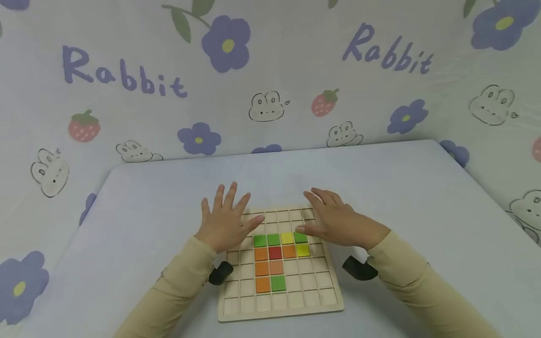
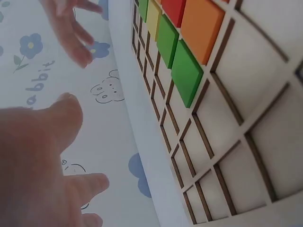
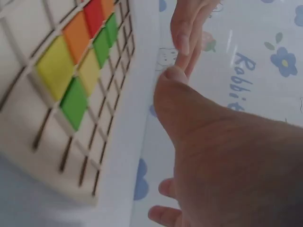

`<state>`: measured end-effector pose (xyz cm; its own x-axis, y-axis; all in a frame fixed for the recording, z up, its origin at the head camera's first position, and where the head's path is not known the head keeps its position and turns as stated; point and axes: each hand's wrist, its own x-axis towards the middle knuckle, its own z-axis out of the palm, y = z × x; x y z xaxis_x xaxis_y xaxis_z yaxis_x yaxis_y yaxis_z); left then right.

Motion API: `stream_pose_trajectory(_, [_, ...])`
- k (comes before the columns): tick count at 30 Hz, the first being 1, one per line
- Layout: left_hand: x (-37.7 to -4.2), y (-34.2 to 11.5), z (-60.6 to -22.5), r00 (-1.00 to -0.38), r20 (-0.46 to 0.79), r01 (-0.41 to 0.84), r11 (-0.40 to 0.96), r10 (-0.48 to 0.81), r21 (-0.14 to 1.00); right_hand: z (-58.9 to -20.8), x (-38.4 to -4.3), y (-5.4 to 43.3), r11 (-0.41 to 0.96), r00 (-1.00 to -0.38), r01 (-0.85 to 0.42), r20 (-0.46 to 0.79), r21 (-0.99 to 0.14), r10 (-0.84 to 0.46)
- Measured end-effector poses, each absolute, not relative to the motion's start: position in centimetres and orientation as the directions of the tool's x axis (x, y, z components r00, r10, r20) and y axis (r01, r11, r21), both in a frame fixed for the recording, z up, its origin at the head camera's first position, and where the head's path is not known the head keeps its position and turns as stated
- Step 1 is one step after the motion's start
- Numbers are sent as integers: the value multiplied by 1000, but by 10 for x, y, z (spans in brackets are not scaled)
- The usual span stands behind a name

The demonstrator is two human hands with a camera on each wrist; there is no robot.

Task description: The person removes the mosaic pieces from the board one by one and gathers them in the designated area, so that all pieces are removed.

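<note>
A wooden grid board [image 1: 281, 304] lies on the white table, with coloured square tiles set in some of its cells. Green, yellow, orange, red and pale salmon tiles show, among them a red tile [image 1: 275, 253] and a yellow tile [image 1: 303, 249]. Over the board's far left corner is my left hand [image 1: 224, 225], fingers spread and holding nothing. My right hand [image 1: 342, 223] hovers at the far right corner, fingers extended, its thumb overlapping a green tile [image 1: 300, 237] in the head view. Both wrist views show the hands raised above the board with nothing in them.
The white tabletop [image 1: 139, 225] extends around the board on all sides. Behind it hangs a pale cloth [image 1: 296, 61] printed with rabbits, flowers and strawberries. Dark wrist devices, one on the left [image 1: 221, 273] and one on the right [image 1: 359, 268], sit under the sleeves.
</note>
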<state>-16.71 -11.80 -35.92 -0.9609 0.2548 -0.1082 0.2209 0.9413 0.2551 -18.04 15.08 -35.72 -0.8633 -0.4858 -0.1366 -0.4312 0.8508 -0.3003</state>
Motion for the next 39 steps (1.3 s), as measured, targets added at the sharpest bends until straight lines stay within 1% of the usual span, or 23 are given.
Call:
stream_pose_trajectory(4, [-161,-121,-362,-953,-99,251,927,287,279,-361,-172,174,833,-835,-440,-188,-335,-517])
stream_pose_trajectory(7, [-156,-126,-364,-933,-42,329,893,358,309,-366,-166,186,818,-816,-457,-202,-349,-542])
stream_pose_trajectory(9, [-153,-129,-367,-901,-24,403,856,433,323,-369,-163,190,810,-803,-458,-221,-366,-554])
stream_pose_trajectory(11, [-152,-129,-369,-855,-20,484,810,518,331,-372,-162,191,806,-792,-465,-233,-367,-564])
stream_pose_trajectory(15, [-151,-126,-373,-784,-23,574,739,620,353,-376,-162,189,805,-774,-498,-253,-323,-580])
stream_pose_trajectory(20, [-153,-123,-379,-757,37,628,710,652,318,-376,-160,189,802,-765,-533,-252,-271,-593])
stream_pose_trajectory(24, [-157,-124,-386,-745,54,650,706,665,280,-377,-161,190,797,-763,-553,-236,-242,-601])
stream_pose_trajectory(33, [-164,-122,-390,-757,51,633,712,651,304,-381,-163,191,788,-762,-572,-207,-228,-614])
stream_pose_trajectory(36, [-167,-121,-388,-738,49,656,699,673,286,-383,-162,191,798,-771,-559,-213,-226,-601])
stream_pose_trajectory(39, [-170,-119,-387,-691,52,711,666,721,226,-384,-162,192,805,-778,-549,-214,-224,-590])
